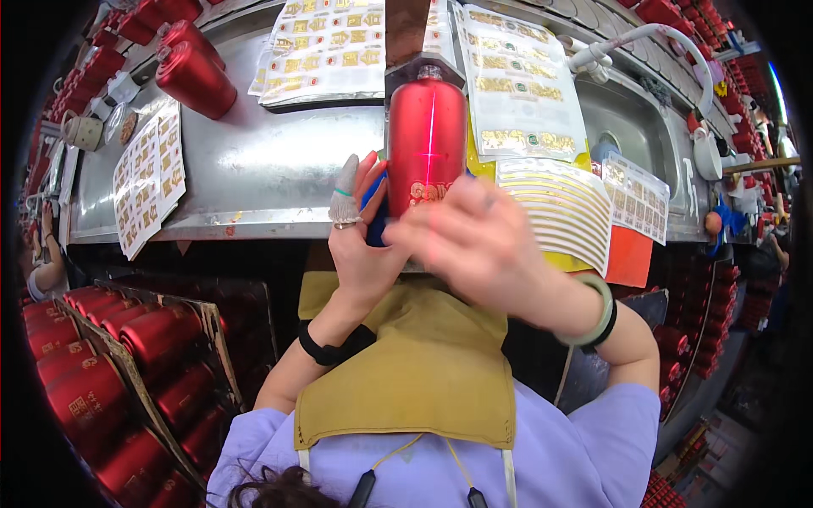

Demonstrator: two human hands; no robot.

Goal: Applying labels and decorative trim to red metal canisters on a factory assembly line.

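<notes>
A red metal bottle (426, 135) lies lengthwise on a steel workbench (254, 169), with a thin red laser cross on its side and a gold label near its lower end. My left hand (360, 233) touches the bottle's lower left side; its forefinger wears a grey fabric finger cot, and a blue object (373, 207) sits between the hand and the bottle. My right hand (474, 241), blurred, presses over the bottle's lower end and the gold label. What lies under its fingers is hidden.
Sheets of gold stickers (326, 46) (521, 85) (148, 173) lie on the bench, plus a striped gold sheet (563, 207). More red bottles (195, 76) stand at the back left, and crates of them (110, 372) fill the lower left. A sink with tap (644, 127) is at right.
</notes>
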